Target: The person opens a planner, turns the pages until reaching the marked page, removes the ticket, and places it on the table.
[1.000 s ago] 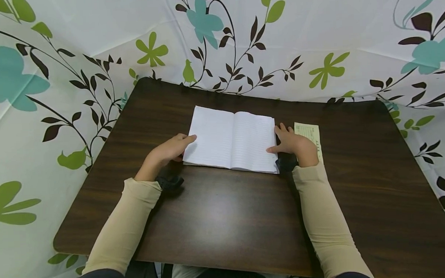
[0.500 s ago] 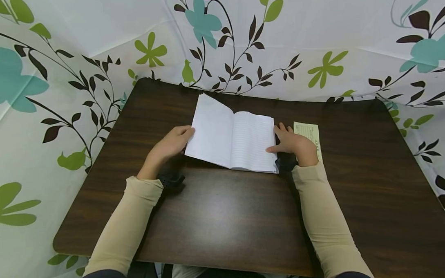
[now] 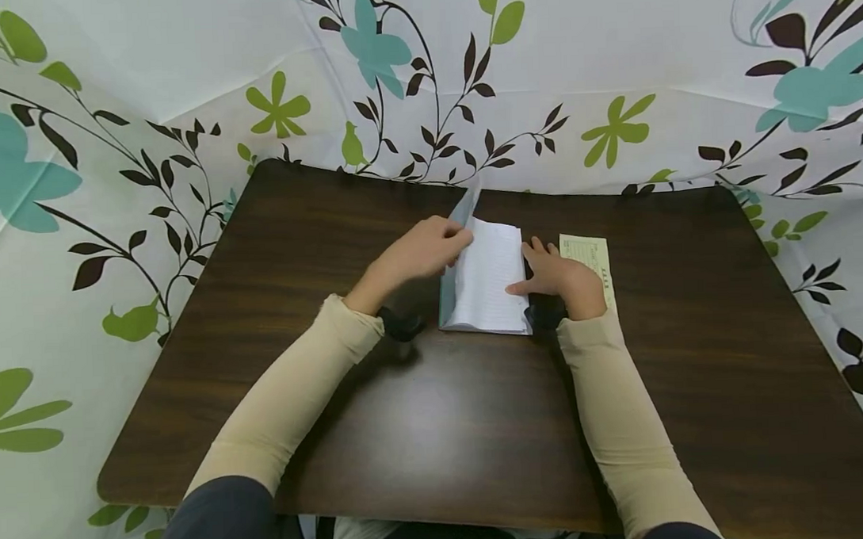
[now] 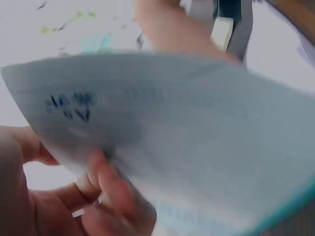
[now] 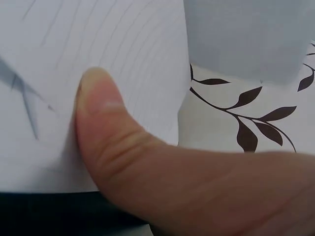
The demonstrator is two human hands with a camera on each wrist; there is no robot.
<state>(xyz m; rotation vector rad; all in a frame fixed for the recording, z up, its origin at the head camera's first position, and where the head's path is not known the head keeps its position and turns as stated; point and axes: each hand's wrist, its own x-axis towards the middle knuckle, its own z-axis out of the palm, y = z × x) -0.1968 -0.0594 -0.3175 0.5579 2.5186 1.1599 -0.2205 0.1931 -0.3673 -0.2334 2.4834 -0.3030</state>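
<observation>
Lined white pages of a notebook (image 3: pixel 485 287) lie face up on the table, and the teal-edged cover (image 3: pixel 448 301) stands raised, almost edge-on, on their left. My left hand (image 3: pixel 427 250) pinches this raised side near its upper part. In the left wrist view, the pale cover (image 4: pixel 182 132) shows blurred dark handwriting and faint print, with my curled fingers (image 4: pixel 118 191) at its edge. My right hand (image 3: pixel 556 279) rests at the notebook's right edge, fingers spread. Its thumb (image 5: pixel 106 105) presses on the lined page in the right wrist view.
A pale yellow printed slip (image 3: pixel 586 256) lies right of the notebook, partly beneath my right forearm. The dark wooden table (image 3: pixel 430 428) reaches a patterned cloth (image 3: pixel 426 119) hanging behind and along the sides.
My left hand has moved right and up, lifting the notebook's left side from nearly flat to almost upright, folding it toward the right. The right hand has kept its place on the page.
</observation>
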